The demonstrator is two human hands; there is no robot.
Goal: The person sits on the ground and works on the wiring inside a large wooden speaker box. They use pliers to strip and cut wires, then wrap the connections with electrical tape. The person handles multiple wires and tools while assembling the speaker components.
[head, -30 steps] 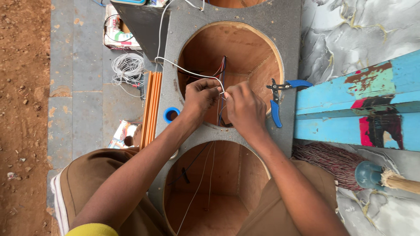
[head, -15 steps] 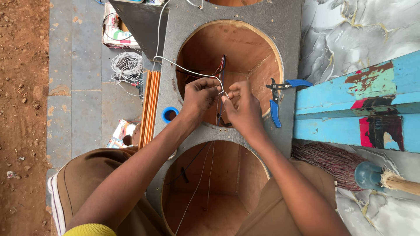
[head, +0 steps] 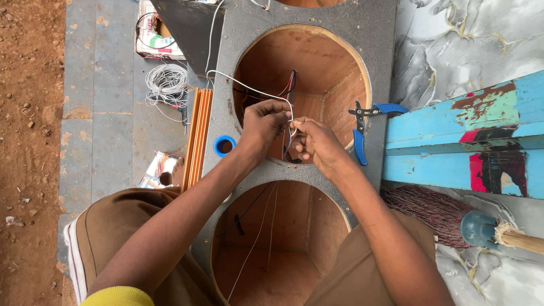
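Since the earlier frame the hands have barely shifted, staying together over the upper round opening of a grey speaker box [head: 317,17]. The left hand [head: 263,122] and right hand [head: 314,141] both pinch a thin white wire [head: 249,89] between their fingertips, right where the hands meet. Doing this well seems to call for a firm pinch and short, even twists. The box is felt-grey outside, bare brown wood inside. Blue-handled pliers [head: 362,127] lie just right; a blue tape roll [head: 225,145] lies left.
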